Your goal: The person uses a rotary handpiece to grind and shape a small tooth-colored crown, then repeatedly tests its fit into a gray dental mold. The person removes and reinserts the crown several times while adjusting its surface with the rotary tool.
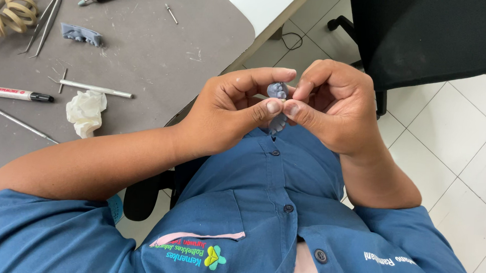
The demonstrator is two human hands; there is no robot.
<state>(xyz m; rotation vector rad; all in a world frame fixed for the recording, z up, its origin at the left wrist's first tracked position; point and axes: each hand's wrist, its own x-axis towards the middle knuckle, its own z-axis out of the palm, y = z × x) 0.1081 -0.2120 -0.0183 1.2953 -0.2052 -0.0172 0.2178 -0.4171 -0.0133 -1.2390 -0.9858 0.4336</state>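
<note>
Both hands are up in front of the person's chest, off the edge of the tabletop [148,56]. Between them is a small blue-grey model of teeth [278,91]. The left hand [230,111] pinches it from the left side, with the pointer finger curled over the top and the thumb pressing lower down. The right hand [332,105] pinches it from the right side in the same way. Each grip is closed tight on the model. The two thumbs almost touch in front of it. Most of the model is hidden behind the fingers. A bit of it peeks out above the thumbs and another bit shows below them, just over the blue shirt [261,208].

On the grey tabletop, well away from the hands, lie other things. There is a second blue-grey teeth piece [81,34] near the top. Beside it are metal tweezers [45,17] and a tan coiled cord [16,9]. Lower down are a crumpled white tissue [85,112], a marker pen [16,94] and a thin white stick [95,88]. A black chair [422,35] stands on the white tiled floor to the right.
</note>
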